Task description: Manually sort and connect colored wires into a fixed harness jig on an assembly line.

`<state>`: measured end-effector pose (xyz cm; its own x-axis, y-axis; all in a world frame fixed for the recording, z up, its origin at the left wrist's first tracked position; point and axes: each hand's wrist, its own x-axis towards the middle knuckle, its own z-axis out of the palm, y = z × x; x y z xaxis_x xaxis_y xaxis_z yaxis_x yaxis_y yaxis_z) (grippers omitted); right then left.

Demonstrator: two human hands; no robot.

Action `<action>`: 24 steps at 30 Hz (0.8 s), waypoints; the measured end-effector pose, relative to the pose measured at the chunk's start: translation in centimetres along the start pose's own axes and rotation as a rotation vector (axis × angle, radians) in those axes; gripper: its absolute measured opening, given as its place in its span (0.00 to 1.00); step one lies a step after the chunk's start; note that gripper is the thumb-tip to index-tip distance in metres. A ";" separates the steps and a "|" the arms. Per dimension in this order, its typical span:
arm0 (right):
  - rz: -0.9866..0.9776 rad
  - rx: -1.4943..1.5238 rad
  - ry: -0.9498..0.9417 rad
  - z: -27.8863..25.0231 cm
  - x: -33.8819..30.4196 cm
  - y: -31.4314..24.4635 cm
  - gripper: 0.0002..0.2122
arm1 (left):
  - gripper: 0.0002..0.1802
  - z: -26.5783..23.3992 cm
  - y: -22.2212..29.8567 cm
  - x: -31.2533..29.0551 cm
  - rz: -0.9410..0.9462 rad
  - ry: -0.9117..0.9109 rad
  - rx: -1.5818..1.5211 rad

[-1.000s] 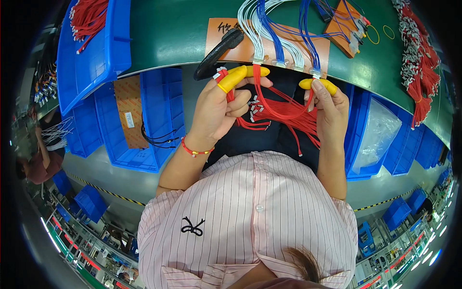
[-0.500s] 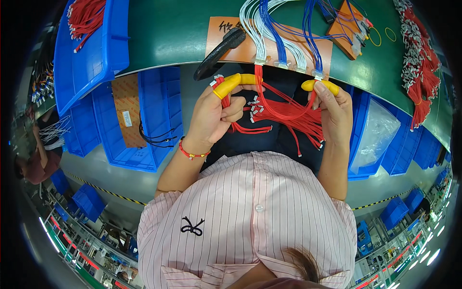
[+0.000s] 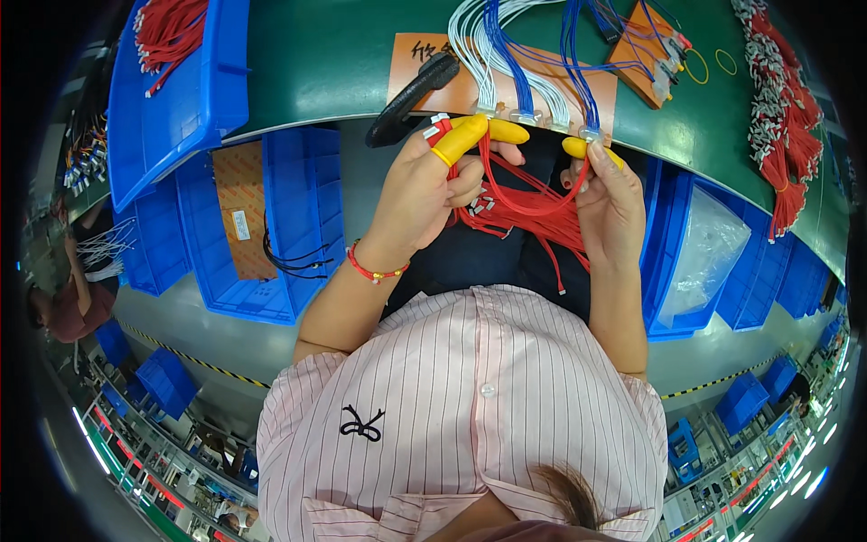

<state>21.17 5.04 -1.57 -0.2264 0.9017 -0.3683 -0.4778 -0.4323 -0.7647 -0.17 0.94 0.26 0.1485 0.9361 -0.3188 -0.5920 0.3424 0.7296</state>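
My left hand [image 3: 432, 185], with yellow finger cots on its fingers, is closed around a few red cables whose white plug ends stick out above the fist. Its covered fingertips touch a red cable just below the white connector [image 3: 485, 114] of the white-wire bundle. My right hand [image 3: 614, 194], also in yellow finger cots, pinches the other end of a looped red cable [image 3: 533, 210] at the connector [image 3: 591, 135] under the blue wires [image 3: 578, 86]. Below, a bunch of red cables [image 3: 546, 228] with white plugs lies over my lap, partly hidden by my hands.
A black bar-shaped tool [image 3: 406, 104] overhangs the edge of the green table [image 3: 312, 63]. Blue bins [image 3: 302, 212] stand below on both sides, and a blue tray [image 3: 172, 117] holds red cables. An orange block [image 3: 643, 59] and bundled red cables [image 3: 784, 163] lie at right.
My left hand has moved right and up, its fingertips now at the white-wire connector. My right hand has shifted slightly left, still at the blue-wire connector.
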 end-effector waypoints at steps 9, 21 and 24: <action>-0.060 0.016 0.077 1.3 -0.5 0.2 0.08 | 0.19 0.1 -0.1 0.2 -0.019 0.026 -0.059; -0.160 -0.389 -0.146 0.0 -1.9 -0.6 0.10 | 0.18 -0.5 -0.8 -0.7 0.078 -0.033 -0.081; -0.102 -0.422 -0.256 0.1 -2.3 -0.8 0.10 | 0.20 -1.1 -0.9 -1.6 0.164 -0.085 -0.229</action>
<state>22.00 3.29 -0.07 -0.4224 0.8885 -0.1791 -0.1360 -0.2575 -0.9567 -0.68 -0.98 -0.55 0.0963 0.9842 -0.1486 -0.7753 0.1678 0.6089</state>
